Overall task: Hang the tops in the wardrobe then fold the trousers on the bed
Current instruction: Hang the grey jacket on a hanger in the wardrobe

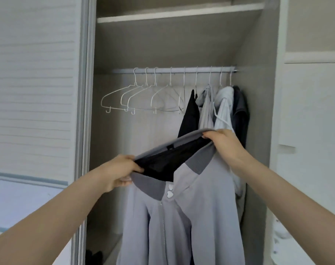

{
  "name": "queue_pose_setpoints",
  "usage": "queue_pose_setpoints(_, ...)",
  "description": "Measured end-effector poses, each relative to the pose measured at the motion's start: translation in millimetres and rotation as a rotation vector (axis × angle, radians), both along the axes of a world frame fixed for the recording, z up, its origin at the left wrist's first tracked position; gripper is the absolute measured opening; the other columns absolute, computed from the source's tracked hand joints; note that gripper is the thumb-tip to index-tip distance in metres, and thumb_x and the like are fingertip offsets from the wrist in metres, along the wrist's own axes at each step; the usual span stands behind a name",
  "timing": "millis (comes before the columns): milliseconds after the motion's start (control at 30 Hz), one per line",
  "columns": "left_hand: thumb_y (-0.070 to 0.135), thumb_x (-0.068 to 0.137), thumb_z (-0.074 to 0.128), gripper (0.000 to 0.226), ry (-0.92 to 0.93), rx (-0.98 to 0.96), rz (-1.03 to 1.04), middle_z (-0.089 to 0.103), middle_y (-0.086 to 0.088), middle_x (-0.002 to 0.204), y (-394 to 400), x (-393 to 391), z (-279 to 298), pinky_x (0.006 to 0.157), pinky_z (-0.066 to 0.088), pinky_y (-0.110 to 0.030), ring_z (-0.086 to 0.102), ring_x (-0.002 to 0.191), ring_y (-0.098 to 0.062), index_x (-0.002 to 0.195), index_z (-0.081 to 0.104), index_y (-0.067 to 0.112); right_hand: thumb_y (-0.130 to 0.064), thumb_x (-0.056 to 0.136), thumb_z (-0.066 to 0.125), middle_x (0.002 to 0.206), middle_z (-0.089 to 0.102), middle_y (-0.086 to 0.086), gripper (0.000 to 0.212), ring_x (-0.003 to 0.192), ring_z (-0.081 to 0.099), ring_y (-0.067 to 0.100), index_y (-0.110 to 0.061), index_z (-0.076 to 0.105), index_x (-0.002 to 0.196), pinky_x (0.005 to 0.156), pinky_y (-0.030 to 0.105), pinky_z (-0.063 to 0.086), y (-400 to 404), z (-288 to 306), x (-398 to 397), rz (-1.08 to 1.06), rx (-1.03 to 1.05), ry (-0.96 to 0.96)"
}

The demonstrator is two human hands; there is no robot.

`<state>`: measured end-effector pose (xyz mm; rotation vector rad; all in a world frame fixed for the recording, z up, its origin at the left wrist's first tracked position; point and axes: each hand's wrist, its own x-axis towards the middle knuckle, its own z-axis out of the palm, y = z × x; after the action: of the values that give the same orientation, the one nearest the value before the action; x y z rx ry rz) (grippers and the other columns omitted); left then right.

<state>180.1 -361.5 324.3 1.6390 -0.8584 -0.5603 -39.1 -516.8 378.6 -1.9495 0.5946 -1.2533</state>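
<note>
Your left hand [118, 172] and right hand [223, 141] each pinch the grey top's [191, 207] collar — stretched wide before the wardrobe rail [174, 70].

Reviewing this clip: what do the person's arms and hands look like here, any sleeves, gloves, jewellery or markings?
Both forearms are bare as far as the frame shows: no sleeves in view. The left hand and right hand wear no gloves. No watch, bracelet or rings are visible, and no markings can be made out.
</note>
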Motion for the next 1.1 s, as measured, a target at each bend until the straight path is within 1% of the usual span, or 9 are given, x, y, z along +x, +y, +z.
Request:
queue_pose_setpoints(100, 0.015, 0.084, 0.073, 0.020, -0.271, 0.140, 0.143, 0.069, -0.015, 0.081, -8.1, 1.1, -0.5, 0.057, 0.056, -0.028, 0.068, 0.069, -0.026, 0.096, 0.067, 0.000, -0.032, 0.081, 0.060, 0.051, 0.038, -0.009, 0.028, 0.057, 0.040, 0.015, -0.018, 0.045, 0.062, 0.055, 0.030, 0.028, 6.0, 1.2, 9.3, -0.112, -0.135, 0.028)
queue_pose_setpoints(167, 0.013, 0.076, 0.081, 0.031, 0.085, 0.120, -0.002, 0.074, -0.015, 0.090, -1.1, 6.1, -3.0, 0.064, 0.061, -0.030, 0.071, 0.083, -0.025, 0.100, 0.068, -0.002, -0.033, 0.083, 0.059, 0.052, 0.039, -0.007, 0.036, 0.055, 0.039, 0.015, -0.019, 0.037, 0.058, 0.054, 0.030, 0.027, 2.7, -5.7, 13.1, -0.176, -0.179, 0.087)
queue_pose_setpoints(267, 0.009, 0.076, 0.074, 0.022, 0.531, -0.080, -0.166, 0.070, -0.015, 0.080, 8.3, 17.1, -1.1, 0.053, 0.060, -0.030, 0.070, 0.064, -0.021, 0.094, 0.067, 0.000, -0.034, 0.088, 0.061, 0.052, 0.038, -0.003, 0.044, 0.051, 0.039, 0.014, -0.017, 0.036, 0.056, 0.050, 0.027, 0.027, -10.6, -19.1, 19.0, -0.201, -0.172, 0.319)
queue_pose_setpoints(433, 0.013, 0.101, 0.047, 0.018, 0.845, -0.375, -0.115, 0.060, -0.009, 0.077, -3.6, 30.5, 18.8, 0.052, 0.057, -0.028, 0.058, 0.070, -0.018, 0.091, 0.059, 0.004, -0.031, 0.094, 0.057, 0.056, 0.045, 0.001, 0.039, 0.049, 0.045, 0.011, -0.013, 0.045, 0.062, 0.046, 0.018, 0.037, -26.5, -51.5, 48.0, -0.070, -0.040, 0.656)
queue_pose_setpoints(533, 0.018, 0.100, 0.051, 0.022, 0.733, -0.345, -0.039, 0.063, -0.010, 0.076, -21.4, 31.7, 29.9, 0.065, 0.050, -0.037, 0.058, 0.074, -0.024, 0.084, 0.060, 0.006, -0.026, 0.096, 0.056, 0.079, 0.064, 0.012, 0.023, 0.072, 0.068, 0.022, -0.005, 0.061, 0.091, 0.065, 0.030, 0.059, -31.6, -52.1, 66.5, 0.045, 0.118, 0.747)
queue_pose_setpoints(633, 0.024, 0.094, 0.063, 0.021, 0.535, -0.343, 0.014, 0.069, -0.012, 0.095, -37.7, 36.3, 35.6, 0.080, 0.049, -0.036, 0.063, 0.084, -0.027, 0.101, 0.066, 0.004, -0.020, 0.096, 0.055, 0.094, 0.068, 0.010, 0.025, 0.084, 0.071, 0.023, -0.005, 0.058, 0.116, 0.066, 0.028, 0.058, -37.1, -24.7, 83.1, 0.146, 0.134, 0.852)
queue_pose_setpoints(833, 0.026, 0.087, 0.071, 0.037, 0.308, -0.391, 0.086, 0.073, -0.019, 0.098, -67.9, 62.6, 43.1, 0.073, 0.054, -0.032, 0.069, 0.085, -0.029, 0.109, 0.068, -0.004, -0.004, 0.088, 0.049, 0.097, 0.066, 0.031, 0.027, 0.074, 0.066, 0.030, 0.015, 0.057, 0.105, 0.067, 0.032, 0.059, -55.9, 102.5, 127.8, 0.018, -0.061, 0.033)
queue_pose_setpoints(967, 0.024, 0.088, 0.070, 0.038, 0.244, -0.433, 0.122, 0.071, -0.026, 0.099, -76.9, 85.6, 44.9, 0.069, 0.055, -0.031, 0.069, 0.083, -0.032, 0.108, 0.067, -0.008, -0.005, 0.084, 0.045, 0.079, 0.057, 0.016, 0.016, 0.081, 0.052, 0.032, -0.006, 0.046, 0.068, 0.061, 0.028, 0.042, -66.9, 171.7, 157.7, -0.286, -0.369, 0.017)
queue_pose_setpoints(1100, 0.022, 0.092, 0.065, 0.038, 0.156, -0.446, 0.187, 0.068, -0.031, 0.104, -85.3, 109.4, 44.0, 0.072, 0.052, -0.033, 0.067, 0.085, -0.034, 0.109, 0.064, -0.012, -0.006, 0.092, 0.043, 0.129, 0.053, 0.021, 0.020, 0.105, 0.051, 0.032, -0.004, 0.054, 0.109, 0.084, 0.033, 0.044, -99.1, 205.3, 195.5, -0.385, -0.394, 0.163)
